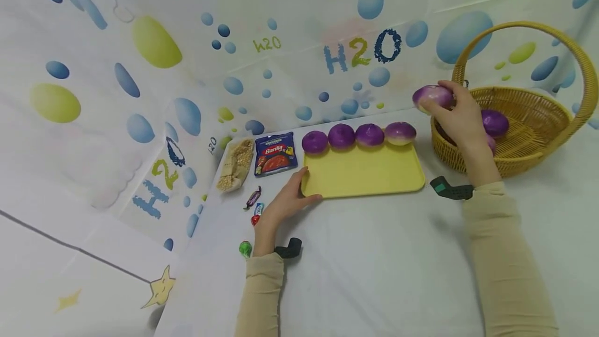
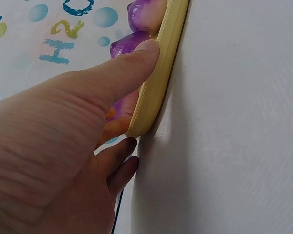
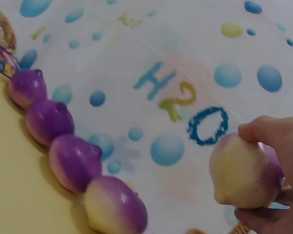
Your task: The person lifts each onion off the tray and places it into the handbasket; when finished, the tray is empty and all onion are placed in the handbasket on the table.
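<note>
My right hand holds a purple-and-cream onion between thumb and fingers, raised at the left rim of a wicker basket. Inside the basket lies another purple onion, with one more partly hidden behind the wrist. A yellow tray lies to the left, with several onions in a row along its far edge. My left hand grips the tray's near left corner. The left wrist view shows the thumb on the tray's rim and the fingers around the corner.
Left of the tray lie a blue Barilla pouch and a clear bag of pale grains. Small wrapped candies and a green one are near the left forearm. The basket's tall handle arches above it. A patterned cloth hangs behind.
</note>
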Available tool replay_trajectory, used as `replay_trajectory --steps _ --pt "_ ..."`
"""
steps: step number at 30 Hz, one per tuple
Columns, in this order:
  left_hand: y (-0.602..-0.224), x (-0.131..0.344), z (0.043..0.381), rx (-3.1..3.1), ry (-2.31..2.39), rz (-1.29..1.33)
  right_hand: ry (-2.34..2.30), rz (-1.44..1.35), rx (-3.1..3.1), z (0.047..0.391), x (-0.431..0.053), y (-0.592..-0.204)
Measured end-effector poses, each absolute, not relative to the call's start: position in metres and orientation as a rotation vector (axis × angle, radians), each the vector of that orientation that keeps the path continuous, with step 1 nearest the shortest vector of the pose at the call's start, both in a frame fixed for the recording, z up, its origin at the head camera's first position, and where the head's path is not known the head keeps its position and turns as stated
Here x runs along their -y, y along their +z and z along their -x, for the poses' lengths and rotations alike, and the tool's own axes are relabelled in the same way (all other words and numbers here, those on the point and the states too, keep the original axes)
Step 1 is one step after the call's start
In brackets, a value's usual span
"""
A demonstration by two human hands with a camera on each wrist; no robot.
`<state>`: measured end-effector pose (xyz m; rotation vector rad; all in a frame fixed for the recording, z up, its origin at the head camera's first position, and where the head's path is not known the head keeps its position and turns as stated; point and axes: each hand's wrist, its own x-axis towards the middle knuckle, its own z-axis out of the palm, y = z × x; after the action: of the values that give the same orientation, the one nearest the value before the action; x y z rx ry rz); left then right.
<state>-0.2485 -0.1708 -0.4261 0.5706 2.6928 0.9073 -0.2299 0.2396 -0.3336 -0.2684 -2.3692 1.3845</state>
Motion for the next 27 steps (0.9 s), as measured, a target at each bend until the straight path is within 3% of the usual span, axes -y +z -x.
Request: replay_trajectory --steps 16,27 --pt "-0.430 0.169 0.253 -2.700 0.916 -0.600 1.285 0.798 2.097 0.206 -0.302 -0.340" --pt "-0.430 0.169 0.251 -2.692 0.896 -0.577 1.274 0.529 2.133 0.224 -0.265 -0.336"
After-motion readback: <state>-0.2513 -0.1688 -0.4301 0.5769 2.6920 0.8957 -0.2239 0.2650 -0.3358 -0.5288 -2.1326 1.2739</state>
